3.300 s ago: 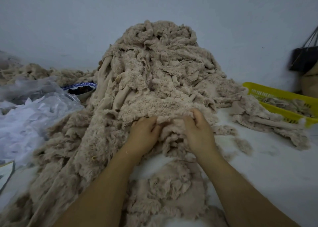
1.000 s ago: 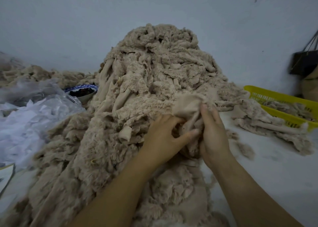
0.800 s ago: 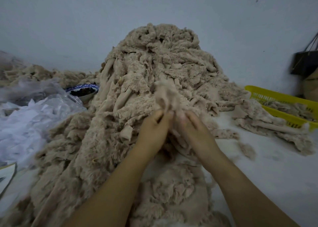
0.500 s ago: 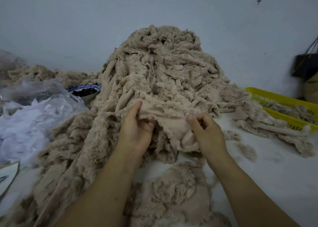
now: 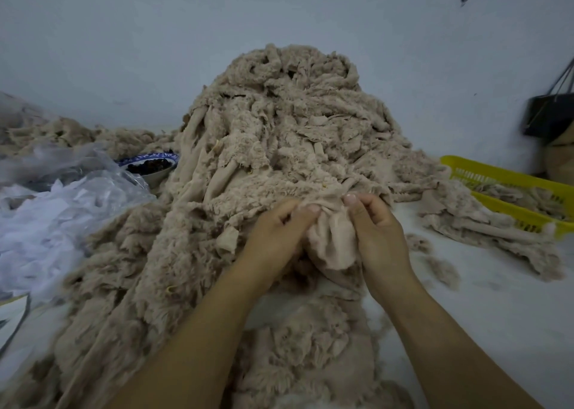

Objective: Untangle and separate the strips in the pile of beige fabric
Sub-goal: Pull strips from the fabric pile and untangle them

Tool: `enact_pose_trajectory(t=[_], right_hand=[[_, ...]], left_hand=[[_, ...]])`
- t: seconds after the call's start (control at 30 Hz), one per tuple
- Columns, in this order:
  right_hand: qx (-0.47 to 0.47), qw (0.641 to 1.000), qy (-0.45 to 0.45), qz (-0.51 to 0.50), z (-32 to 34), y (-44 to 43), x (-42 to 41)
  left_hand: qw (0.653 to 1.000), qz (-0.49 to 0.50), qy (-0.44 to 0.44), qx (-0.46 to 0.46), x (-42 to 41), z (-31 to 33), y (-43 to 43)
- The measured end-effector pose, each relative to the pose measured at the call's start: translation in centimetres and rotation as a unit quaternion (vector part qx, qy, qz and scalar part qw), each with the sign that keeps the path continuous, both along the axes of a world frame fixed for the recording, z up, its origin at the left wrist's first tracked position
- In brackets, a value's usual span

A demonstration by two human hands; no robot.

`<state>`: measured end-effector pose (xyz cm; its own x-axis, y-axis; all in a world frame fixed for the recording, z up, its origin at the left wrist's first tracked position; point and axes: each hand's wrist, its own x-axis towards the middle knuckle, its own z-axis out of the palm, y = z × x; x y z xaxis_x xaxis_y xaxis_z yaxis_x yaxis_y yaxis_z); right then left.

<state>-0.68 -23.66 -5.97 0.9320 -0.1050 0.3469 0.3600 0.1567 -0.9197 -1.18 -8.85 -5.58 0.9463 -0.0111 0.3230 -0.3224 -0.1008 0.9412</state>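
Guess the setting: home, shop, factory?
Probably a small textile workshop or sorting bench, not certain. A big pile of beige strips sits on the table, a yellow basket holds more, and a plastic bag holds white scraps. The left hand and right hand pinch one strip.

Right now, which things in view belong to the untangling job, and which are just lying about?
In the job: pile of beige fabric; the strip, pinched by the left hand and right hand.
Lying about: blue-rimmed bowl; clear plastic bag of white scraps; dark bag at far right; yellow basket, holding some beige fabric but untouched.
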Motion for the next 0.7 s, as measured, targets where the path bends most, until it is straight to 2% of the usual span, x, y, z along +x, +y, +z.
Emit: enact_pose_trajectory(t=[0.07,0.2,0.3,0.37,0.47,0.63,0.7], right_hand=[[-0.005,1.000,0.014,-0.001,-0.2,0.0,0.1],[-0.033,0.998,0.041,-0.028,-0.6,-0.2,0.3],[-0.027,0.997,0.043,-0.060,-0.6,-0.5,0.6],[-0.042,0.996,0.044,-0.070,-0.7,-0.5,0.7],[-0.038,0.996,0.046,-0.068,-0.9,-0.3,0.6],[0.065,0.995,0.064,-0.035,-0.2,-0.8,0.6],[0.037,0.998,0.043,0.007,-0.2,-0.5,0.2]], left_hand=[[0.984,-0.044,0.069,-0.158,-0.1,0.5,0.3],[0.955,-0.077,0.103,-0.268,0.1,0.8,0.6],[0.909,-0.092,0.091,-0.396,0.6,1.1,1.4],[0.893,-0.095,0.079,-0.434,1.0,0.8,1.9],[0.916,-0.065,0.055,-0.392,1.3,0.3,2.0],[0.984,0.002,0.016,-0.179,1.4,-0.4,1.5],[0.995,0.001,-0.003,-0.097,1.1,-0.7,1.2]])
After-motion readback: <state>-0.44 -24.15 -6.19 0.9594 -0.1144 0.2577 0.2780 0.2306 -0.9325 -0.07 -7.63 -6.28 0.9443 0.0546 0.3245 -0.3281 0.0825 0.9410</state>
